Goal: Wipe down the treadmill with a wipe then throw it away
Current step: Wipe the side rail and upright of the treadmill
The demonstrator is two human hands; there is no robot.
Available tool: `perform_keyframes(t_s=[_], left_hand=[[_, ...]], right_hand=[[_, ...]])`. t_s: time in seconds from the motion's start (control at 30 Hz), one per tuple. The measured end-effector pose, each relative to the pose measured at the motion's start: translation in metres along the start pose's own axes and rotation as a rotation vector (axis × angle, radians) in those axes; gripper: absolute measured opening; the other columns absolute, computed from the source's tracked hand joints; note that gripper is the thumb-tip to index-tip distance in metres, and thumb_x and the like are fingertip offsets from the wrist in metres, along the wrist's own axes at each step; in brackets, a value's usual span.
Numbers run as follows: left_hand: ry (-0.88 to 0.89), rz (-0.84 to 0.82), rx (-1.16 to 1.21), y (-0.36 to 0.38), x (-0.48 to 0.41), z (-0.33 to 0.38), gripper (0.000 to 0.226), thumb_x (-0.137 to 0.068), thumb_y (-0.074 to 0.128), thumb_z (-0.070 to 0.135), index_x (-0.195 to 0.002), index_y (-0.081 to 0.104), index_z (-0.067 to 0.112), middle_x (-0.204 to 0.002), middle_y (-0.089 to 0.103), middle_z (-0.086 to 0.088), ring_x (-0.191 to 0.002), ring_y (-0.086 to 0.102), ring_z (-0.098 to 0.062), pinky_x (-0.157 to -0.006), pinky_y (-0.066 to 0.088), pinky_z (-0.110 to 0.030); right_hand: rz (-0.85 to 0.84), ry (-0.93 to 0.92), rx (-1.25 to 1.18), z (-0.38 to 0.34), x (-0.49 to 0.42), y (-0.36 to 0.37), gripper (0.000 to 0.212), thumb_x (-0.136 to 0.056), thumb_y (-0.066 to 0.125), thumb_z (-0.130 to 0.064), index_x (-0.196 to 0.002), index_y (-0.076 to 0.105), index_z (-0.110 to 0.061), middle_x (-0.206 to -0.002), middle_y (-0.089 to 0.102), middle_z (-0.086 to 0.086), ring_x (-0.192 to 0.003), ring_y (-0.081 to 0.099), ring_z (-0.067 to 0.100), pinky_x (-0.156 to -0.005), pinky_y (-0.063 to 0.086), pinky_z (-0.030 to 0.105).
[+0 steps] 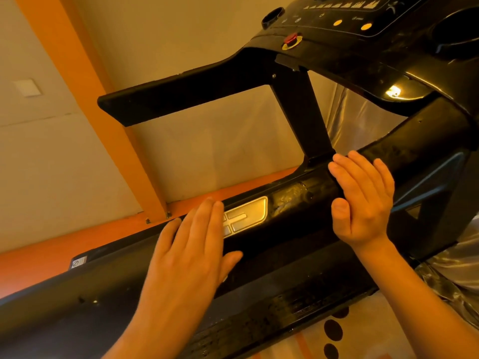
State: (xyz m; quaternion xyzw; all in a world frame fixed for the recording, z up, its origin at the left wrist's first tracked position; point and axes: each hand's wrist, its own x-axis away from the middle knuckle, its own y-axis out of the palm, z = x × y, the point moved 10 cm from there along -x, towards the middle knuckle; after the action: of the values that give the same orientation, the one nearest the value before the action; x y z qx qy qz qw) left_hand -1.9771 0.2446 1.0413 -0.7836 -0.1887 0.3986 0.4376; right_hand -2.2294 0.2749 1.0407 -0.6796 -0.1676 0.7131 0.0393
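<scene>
**Black rail, no wipe in sight**

Wiping seems barely begun. Both hands lie on the black rounded plastic handrail [298,200] of the dark treadmill [337,55], yet no wipe shows; one may be hidden under a palm. The left hand [191,244], at seven o'clock, rests flat, fingers straight and together, touching the silver metal sensor plate [248,213] at its two o'clock. The right hand [363,198], at three o'clock, lays straight fingers over the rail. The next move likely calls for getting a wipe.
</scene>
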Motion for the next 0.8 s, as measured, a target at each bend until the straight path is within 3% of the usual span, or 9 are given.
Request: perform_keyframes(t_s=[0.23, 0.33, 0.43, 0.63, 0.8], left_hand=[[-0.011, 0.009, 0.036, 0.002, -0.027, 0.032, 0.071, -0.102, 0.033, 0.056, -0.146, 0.046, 0.002, -0.144, 0.055, -0.018, -0.127, 0.059, -0.032, -0.097, 0.052, -0.05], [-0.006, 0.056, -0.029, 0.004, 0.0, 0.019, 0.068, -0.105, 0.034, 0.053, -0.151, 0.04, 0.003, -0.153, 0.047, -0.017, -0.138, 0.05, -0.032, -0.108, 0.041, -0.05], [-0.053, 0.058, -0.074, 0.004, 0.005, 0.018, 0.069, -0.104, 0.035, 0.052, -0.152, 0.038, 0.003, -0.155, 0.045, -0.017, -0.141, 0.046, -0.032, -0.11, 0.033, -0.053], [-0.044, 0.005, -0.004, 0.0, -0.029, 0.045, 0.07, -0.1, 0.03, 0.053, -0.148, 0.043, 0.005, -0.152, 0.049, -0.014, -0.138, 0.05, -0.029, -0.102, 0.047, -0.055], [-0.045, 0.051, 0.026, -0.003, 0.005, 0.006, 0.067, -0.104, 0.036, 0.052, -0.148, 0.046, 0.003, -0.149, 0.053, -0.017, -0.134, 0.054, -0.032, -0.102, 0.048, -0.053]], right_hand=[[-0.008, 0.0, 0.004, -0.002, -0.002, -0.002, 0.055, -0.106, 0.027, -0.035, -0.131, 0.065, -0.003, -0.138, 0.062, 0.013, -0.136, 0.053, 0.031, -0.117, 0.031, 0.049], [-0.018, 0.004, 0.009, -0.003, -0.003, -0.002, 0.056, -0.106, 0.027, -0.035, -0.13, 0.065, -0.001, -0.138, 0.061, 0.014, -0.136, 0.053, 0.031, -0.118, 0.029, 0.048], [-0.026, 0.006, 0.022, -0.004, -0.003, -0.003, 0.057, -0.106, 0.027, -0.035, -0.129, 0.066, 0.0, -0.138, 0.061, 0.014, -0.136, 0.052, 0.031, -0.12, 0.027, 0.045], [-0.012, 0.022, 0.009, -0.003, -0.002, -0.002, 0.057, -0.106, 0.027, -0.035, -0.129, 0.066, -0.001, -0.138, 0.062, 0.014, -0.136, 0.053, 0.032, -0.117, 0.03, 0.051], [0.002, 0.021, -0.003, -0.003, -0.001, -0.002, 0.054, -0.106, 0.027, -0.034, -0.131, 0.065, -0.003, -0.138, 0.062, 0.013, -0.136, 0.054, 0.032, -0.116, 0.032, 0.053]])
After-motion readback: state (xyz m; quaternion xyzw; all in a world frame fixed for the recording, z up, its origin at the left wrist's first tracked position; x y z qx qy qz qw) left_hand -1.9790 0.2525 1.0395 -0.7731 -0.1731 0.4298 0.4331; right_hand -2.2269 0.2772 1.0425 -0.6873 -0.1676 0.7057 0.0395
